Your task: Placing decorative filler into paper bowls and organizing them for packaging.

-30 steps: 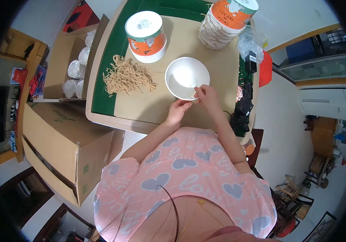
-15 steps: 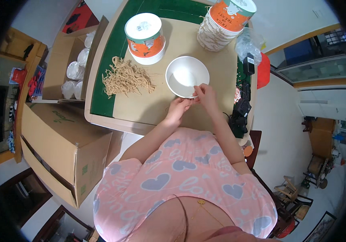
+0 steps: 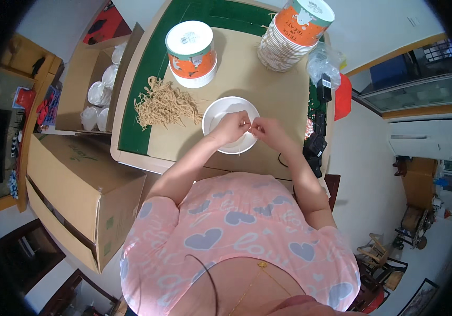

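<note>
A white paper tub point(image 3: 209, 113) stands near the front of the table, its open top facing me. Over its inside, my left hand point(image 3: 231, 128) and my right hand point(image 3: 272, 132) meet with fingertips pinched together. A short bit of thin, pale cord point(image 3: 250, 126) shows between them; most of it is hidden by the fingers. A small cord end pokes out below the tub's near rim. To the left lies a loose heap of tan paper cords point(image 3: 165, 105).
Behind the heap, upturned orange-printed tubs point(image 3: 190, 52) stand stacked. A taller tub stack point(image 3: 284, 47) leans at the back right. Clear plastic bags point(image 3: 325, 60) and black devices point(image 3: 315, 146) line the right edge. Cardboard boxes point(image 3: 86, 184) stand left of the table, one holding wrapped white tubs.
The tub has shifted toward me and slightly left. Both hands have moved from its near right rim to above its opening, with the left hand raised beside the right.
</note>
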Available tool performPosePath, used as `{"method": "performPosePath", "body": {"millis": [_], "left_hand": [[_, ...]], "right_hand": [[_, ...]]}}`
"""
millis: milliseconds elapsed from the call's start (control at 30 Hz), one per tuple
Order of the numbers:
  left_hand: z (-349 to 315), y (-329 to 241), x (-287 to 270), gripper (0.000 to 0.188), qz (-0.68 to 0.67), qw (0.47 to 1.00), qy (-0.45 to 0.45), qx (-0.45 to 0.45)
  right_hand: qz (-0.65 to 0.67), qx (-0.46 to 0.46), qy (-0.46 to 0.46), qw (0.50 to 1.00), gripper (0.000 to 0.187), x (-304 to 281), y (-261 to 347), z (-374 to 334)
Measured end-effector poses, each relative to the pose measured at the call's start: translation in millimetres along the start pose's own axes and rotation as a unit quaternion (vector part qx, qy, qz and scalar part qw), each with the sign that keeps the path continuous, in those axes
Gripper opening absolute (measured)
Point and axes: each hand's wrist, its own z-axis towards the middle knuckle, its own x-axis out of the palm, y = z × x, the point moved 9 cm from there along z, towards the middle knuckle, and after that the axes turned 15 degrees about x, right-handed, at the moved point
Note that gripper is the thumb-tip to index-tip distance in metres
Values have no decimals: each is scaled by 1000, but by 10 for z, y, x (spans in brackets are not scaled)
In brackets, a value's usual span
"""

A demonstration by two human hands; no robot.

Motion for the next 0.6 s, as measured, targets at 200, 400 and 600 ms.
{"method": "performPosePath", "body": {"millis": [200, 400, 600], "left_hand": [[-247, 443, 381, 10, -312, 919, -62, -232], [-182, 440, 296, 9, -332, 928, -106, -133], [-131, -195, 149, 24, 14, 996, -6, 92]], "right_hand": [[65, -39, -138, 988, 18, -119, -24, -137], [251, 83, -67, 962, 18, 40, -302, -20], [223, 61, -96, 968, 20, -61, -312, 91]]}}
